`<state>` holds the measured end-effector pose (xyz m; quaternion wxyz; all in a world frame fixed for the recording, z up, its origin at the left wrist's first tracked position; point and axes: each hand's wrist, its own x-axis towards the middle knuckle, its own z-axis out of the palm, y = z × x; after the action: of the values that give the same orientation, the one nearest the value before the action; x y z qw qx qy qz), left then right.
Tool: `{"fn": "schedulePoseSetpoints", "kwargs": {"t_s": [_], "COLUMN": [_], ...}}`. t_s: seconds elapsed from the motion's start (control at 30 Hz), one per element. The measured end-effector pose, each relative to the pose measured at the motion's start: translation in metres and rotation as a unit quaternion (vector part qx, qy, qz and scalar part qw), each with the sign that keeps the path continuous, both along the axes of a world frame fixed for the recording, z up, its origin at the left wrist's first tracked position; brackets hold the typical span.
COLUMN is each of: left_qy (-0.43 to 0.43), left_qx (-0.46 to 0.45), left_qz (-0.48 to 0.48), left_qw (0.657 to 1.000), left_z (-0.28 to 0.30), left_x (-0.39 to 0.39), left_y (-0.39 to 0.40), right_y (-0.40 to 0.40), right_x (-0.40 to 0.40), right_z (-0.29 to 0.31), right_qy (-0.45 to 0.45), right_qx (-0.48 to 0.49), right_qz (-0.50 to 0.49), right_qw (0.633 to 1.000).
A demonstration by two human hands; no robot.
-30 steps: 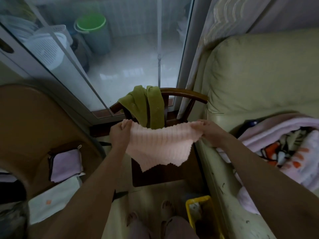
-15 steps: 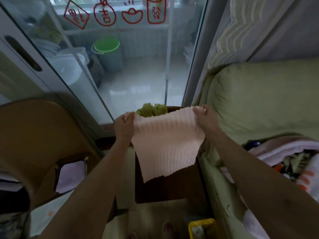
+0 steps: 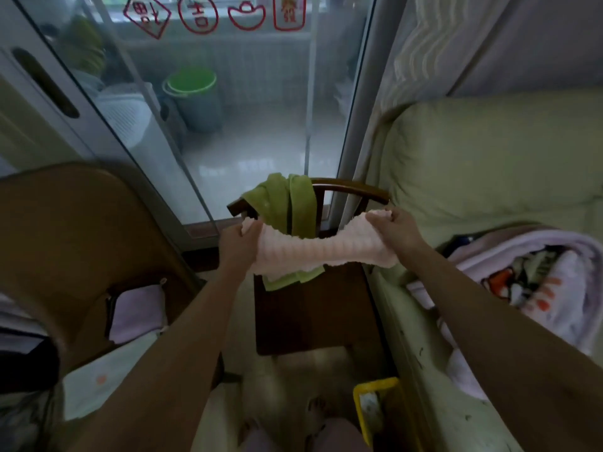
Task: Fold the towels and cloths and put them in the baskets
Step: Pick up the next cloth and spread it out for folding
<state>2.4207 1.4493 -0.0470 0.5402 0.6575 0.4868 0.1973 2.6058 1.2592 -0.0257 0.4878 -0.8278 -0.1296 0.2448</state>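
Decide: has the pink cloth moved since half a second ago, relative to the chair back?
Yes. The pink cloth dropped from covering the chair back to below it.

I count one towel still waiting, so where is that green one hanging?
In the head view the green towel hangs over the back of the wooden chair, centre frame, just behind the pink cloth.

A home living room: sofa (image 3: 489,164), wooden chair (image 3: 352,190), balcony door (image 3: 248,125)

Two hands, left (image 3: 236,246) and right (image 3: 396,231), one pink cloth (image 3: 321,254), one green towel (image 3: 287,203) and one wooden chair (image 3: 313,308) are seen.
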Motion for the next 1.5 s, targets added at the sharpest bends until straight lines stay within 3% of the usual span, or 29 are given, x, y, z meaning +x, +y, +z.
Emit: {"fn": "schedulePoseSetpoints", "kwargs": {"t_s": [0.3, 0.47, 0.67, 0.8, 1.03, 1.3, 1.5], "left_qy": [0.131, 0.156, 0.183, 0.192, 0.181, 0.209, 0.192], "left_qx": [-0.103, -0.123, -0.118, -0.116, -0.092, -0.047, 0.034], "left_qz": [-0.002, 0.003, -0.086, -0.11, -0.029, -0.003, 0.017], "left_qw": [0.986, 0.98, 0.972, 0.968, 0.979, 0.977, 0.981], "left_z": [-0.09, -0.14, -0.198, -0.202, -0.215, -0.296, -0.365], "left_x": [-0.06, -0.071, -0.062, -0.052, -0.035, -0.022, 0.013], "left_y": [-0.065, -0.076, -0.09, -0.098, -0.078, -0.078, -0.039], "right_y": [-0.06, -0.079, -0.09, -0.096, -0.078, -0.054, -0.017], "right_x": [-0.07, -0.075, -0.057, -0.05, -0.032, -0.015, 0.013], "right_z": [-0.085, -0.157, -0.224, -0.226, -0.227, -0.306, -0.389], "right_qy": [0.067, 0.071, 0.07, 0.095, 0.096, 0.097, 0.069], "right_qx": [-0.161, -0.175, -0.23, -0.214, -0.179, -0.165, -0.117], "right_qz": [0.038, 0.007, 0.004, 0.009, 0.003, 0.04, -0.005], "right_qw": [0.984, 0.982, 0.971, 0.972, 0.979, 0.981, 0.991]}}
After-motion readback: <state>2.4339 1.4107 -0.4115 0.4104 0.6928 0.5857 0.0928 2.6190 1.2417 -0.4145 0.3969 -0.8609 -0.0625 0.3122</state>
